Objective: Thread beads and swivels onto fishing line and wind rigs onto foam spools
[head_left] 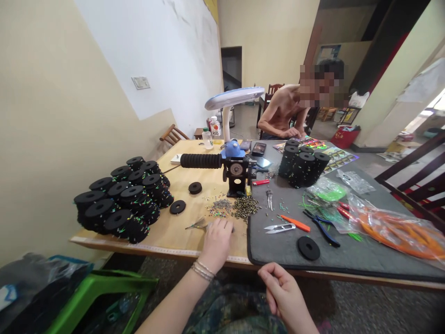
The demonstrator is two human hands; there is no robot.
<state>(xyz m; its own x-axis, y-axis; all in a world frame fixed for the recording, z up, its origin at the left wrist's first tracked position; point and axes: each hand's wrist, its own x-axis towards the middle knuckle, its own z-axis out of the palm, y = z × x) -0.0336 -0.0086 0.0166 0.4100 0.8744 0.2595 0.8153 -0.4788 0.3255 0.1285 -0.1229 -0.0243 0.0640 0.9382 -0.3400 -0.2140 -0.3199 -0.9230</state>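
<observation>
Metal tool (196,225) runs under left hand (217,243), far end hidden; heaped metal bits (245,207) too small to identify.

You're in a home workshop: beyond your fingers (222,226) a wooden table (167,232) holds foam spools (120,197) and a hand winder (236,169). Past them stand cream walls (52,139) and a wooden chair (174,134).

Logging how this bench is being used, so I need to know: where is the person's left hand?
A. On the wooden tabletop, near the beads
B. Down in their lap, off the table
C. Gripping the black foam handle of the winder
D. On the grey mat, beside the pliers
A: the left hand lies on the wooden tabletop, just in front of the small beads and off the grey mat.
</observation>
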